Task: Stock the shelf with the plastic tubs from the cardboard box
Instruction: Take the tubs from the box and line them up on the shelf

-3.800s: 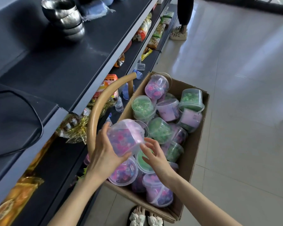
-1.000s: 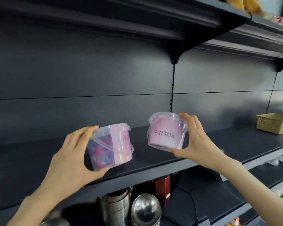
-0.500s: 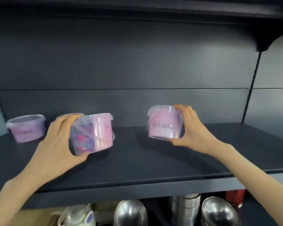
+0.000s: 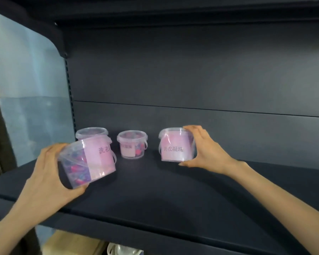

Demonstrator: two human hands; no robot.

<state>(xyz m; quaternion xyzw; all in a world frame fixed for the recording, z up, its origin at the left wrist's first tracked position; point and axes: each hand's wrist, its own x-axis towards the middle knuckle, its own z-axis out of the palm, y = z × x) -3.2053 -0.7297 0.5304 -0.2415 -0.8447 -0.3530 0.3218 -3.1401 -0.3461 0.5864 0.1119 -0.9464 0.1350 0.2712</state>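
Note:
My left hand (image 4: pixel 44 173) grips a clear plastic tub (image 4: pixel 88 161) with a pink label and coloured beads, tilted, just above the dark shelf (image 4: pixel 155 196) at its left. My right hand (image 4: pixel 204 150) holds a second pink-labelled tub (image 4: pixel 175 144) upright, low over the shelf's middle. Two more tubs stand at the back of the shelf: one (image 4: pixel 91 132) partly hidden behind the left-held tub, one (image 4: pixel 132 144) between my hands. The cardboard box is out of view.
The shelf's dark back panel (image 4: pixel 191 80) rises behind the tubs, and another shelf overhangs above. A pale wall (image 4: pixel 26 89) lies past the shelf's left end. Below the shelf edge, a white object (image 4: pixel 122 250) and something tan show.
The view has swung left along the shelf. Both hands have carried their tubs leftward toward the two standing tubs, and the second standing tub has come into view.

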